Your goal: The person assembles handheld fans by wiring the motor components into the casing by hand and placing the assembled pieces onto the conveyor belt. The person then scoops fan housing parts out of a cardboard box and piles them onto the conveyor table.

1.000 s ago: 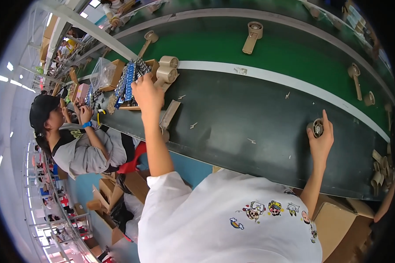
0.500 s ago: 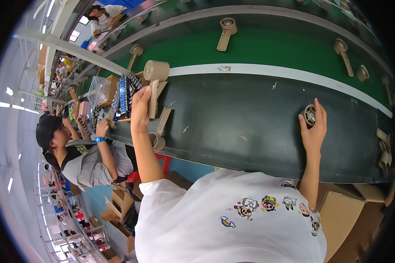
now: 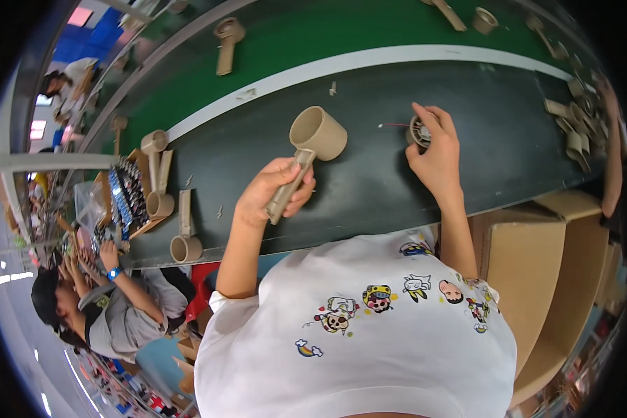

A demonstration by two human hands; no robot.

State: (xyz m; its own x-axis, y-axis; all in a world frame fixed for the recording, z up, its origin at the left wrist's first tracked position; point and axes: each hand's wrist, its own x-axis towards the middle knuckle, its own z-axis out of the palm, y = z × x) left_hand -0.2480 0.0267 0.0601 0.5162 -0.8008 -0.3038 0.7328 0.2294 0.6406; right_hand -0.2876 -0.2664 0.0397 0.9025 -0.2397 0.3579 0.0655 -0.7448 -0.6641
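A beige hand-fan housing (image 3: 320, 134), a round cup with a straight handle, is tilted above the dark worktop in front of me. My left hand (image 3: 275, 187) is closed round its handle. To the right, my right hand (image 3: 435, 150) grips a small round fan motor unit (image 3: 419, 132) from above, close to the worktop. A thin red wire (image 3: 395, 125) sticks out of the unit toward the left. The fingers cover part of the unit. More beige housings (image 3: 186, 249) lie at the left, beyond my left forearm.
A box of blue and dark parts (image 3: 127, 191) stands at the left, beside a co-worker (image 3: 129, 313). Beige housings ride on the green belt (image 3: 369, 31), and several are piled at the far right (image 3: 578, 129). A large open carton (image 3: 522, 279) stands below the worktop's right side.
My left hand has lifted a housing from the group at the left and brought it toward the middle. My right hand still grips the motor unit, now nearer the left hand. The view has shifted.
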